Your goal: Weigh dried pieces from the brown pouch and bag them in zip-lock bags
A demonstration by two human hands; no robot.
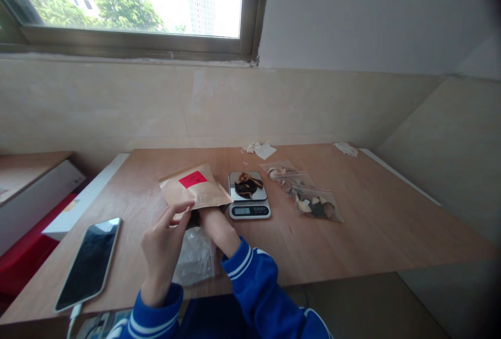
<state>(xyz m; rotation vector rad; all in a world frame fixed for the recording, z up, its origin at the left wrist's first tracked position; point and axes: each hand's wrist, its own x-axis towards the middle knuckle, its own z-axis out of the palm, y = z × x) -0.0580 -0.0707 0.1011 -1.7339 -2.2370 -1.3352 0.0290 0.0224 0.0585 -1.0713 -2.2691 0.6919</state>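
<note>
A brown kraft paper bag (213,187) with a red label lies tilted over the table, its opening toward me. My left hand (166,234) pinches the bag's near edge between thumb and fingers. My right hand (215,224) reaches into or under the bag's open end, its fingers hidden by the paper. Just right of the bag stands a small digital kitchen scale (250,211), with dark and brown dried pieces (246,186) heaped on its metal plate. Its display is too small to read. Below my hands lies a clear plastic bag (195,258).
Several clear zip bags (318,204) of dried slices lie right of the scale. A phone or tablet (91,258) with a white cable (74,318) is at the left. Crumpled white paper (264,150) sits near the wall, another scrap (345,149) farther right.
</note>
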